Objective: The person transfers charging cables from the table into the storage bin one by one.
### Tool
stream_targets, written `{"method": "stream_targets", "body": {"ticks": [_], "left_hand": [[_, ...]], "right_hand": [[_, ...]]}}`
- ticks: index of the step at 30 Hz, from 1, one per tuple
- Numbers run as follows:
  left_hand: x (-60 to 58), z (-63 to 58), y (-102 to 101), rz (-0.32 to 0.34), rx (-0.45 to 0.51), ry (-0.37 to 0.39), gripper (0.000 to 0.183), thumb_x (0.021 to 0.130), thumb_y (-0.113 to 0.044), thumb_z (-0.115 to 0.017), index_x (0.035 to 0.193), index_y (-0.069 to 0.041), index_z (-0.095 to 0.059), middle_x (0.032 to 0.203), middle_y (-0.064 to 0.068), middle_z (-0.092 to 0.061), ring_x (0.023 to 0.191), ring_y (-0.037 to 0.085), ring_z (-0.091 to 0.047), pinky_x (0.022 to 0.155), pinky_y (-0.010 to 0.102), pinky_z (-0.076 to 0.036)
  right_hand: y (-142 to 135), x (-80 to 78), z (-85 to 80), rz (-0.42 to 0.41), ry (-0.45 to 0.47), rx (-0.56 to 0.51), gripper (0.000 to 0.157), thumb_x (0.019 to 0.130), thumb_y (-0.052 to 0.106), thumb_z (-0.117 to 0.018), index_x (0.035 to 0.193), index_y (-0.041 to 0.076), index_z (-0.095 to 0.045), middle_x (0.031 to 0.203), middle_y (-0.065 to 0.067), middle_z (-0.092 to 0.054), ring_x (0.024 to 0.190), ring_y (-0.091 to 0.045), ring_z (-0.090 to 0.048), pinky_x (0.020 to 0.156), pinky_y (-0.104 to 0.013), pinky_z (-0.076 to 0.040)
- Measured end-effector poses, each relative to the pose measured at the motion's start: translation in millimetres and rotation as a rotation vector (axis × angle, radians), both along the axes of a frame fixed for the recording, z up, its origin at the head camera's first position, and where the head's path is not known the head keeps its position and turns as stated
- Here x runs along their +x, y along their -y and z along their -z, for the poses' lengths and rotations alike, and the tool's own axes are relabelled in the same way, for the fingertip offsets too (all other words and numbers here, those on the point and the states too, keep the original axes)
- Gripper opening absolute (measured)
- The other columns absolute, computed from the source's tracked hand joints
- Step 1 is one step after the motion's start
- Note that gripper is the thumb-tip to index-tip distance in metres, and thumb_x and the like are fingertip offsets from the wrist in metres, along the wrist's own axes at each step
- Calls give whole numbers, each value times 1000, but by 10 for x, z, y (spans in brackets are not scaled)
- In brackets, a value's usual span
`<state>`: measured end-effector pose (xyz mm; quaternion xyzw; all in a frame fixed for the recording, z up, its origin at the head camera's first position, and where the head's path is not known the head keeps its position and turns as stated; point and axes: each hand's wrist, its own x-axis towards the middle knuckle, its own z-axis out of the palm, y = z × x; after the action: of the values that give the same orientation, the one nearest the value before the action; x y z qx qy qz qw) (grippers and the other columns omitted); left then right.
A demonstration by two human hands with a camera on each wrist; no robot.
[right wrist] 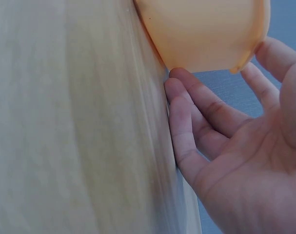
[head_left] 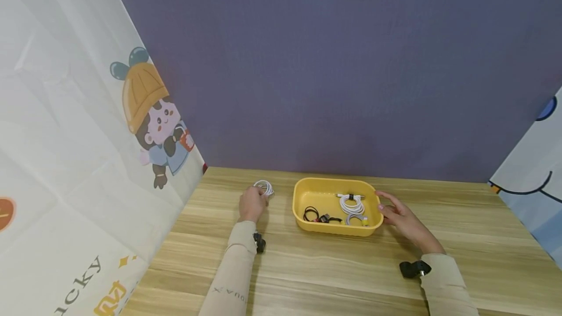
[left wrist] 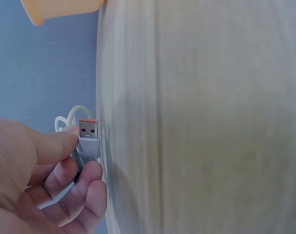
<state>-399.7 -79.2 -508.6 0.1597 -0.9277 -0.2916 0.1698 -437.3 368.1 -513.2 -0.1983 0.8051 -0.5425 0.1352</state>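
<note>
My left hand [head_left: 253,204] pinches a coiled white USB cable [head_left: 265,187] at the table's far left. In the left wrist view, its USB plug [left wrist: 88,131], with an orange-edged metal tip, sticks up by the thumb and fingertips. A yellow plastic bin [head_left: 338,228] stands right of that hand. Against the bin's right end rests my right hand [head_left: 406,221], fingers loosely extended, thumb and fingertips at the rim and outer wall. Inside the bin lie a white cable coil [head_left: 352,206] with a black strap, a grey-white cable [head_left: 354,219], and a black cable [head_left: 311,214].
The bin stands on a wood-grain table [head_left: 307,272]. A dark blue-grey panel [head_left: 333,72] rises along the table's back edge. White printed sheets hang at the left [head_left: 66,111] and right sides.
</note>
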Motion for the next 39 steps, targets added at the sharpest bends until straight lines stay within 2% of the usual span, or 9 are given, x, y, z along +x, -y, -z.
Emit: {"method": "stream_targets", "body": {"ticks": [14,24,39], "left_hand": [[34,-58,-31,6,28,6,9,87,-18,-81,88,-9,-80,92,10,-76,75,26,-68,64,39,-53],[101,-104,-59,28,23,-32,12,86,-14,-81,92,-5,-79,93,12,-75,78,30,-70,68,43,-57],[138,-156,-119,19,-22,-61,10,87,-17,-81,91,-9,-80,92,10,-75,81,33,-71,70,45,-58]], "right_hand": [[-5,-11,5,-11,-5,-32,64,109,34,-50,163,12,-24,153,-36,-40,112,11,-59,89,-27,-58],[-10,8,-4,-10,1,-6,64,109,36,-49,163,16,-23,155,-33,-40,112,13,-57,92,-32,-58],[-11,1,3,-5,8,-7,64,109,36,-50,163,16,-23,154,-33,-42,115,7,-60,93,-35,-58]]}}
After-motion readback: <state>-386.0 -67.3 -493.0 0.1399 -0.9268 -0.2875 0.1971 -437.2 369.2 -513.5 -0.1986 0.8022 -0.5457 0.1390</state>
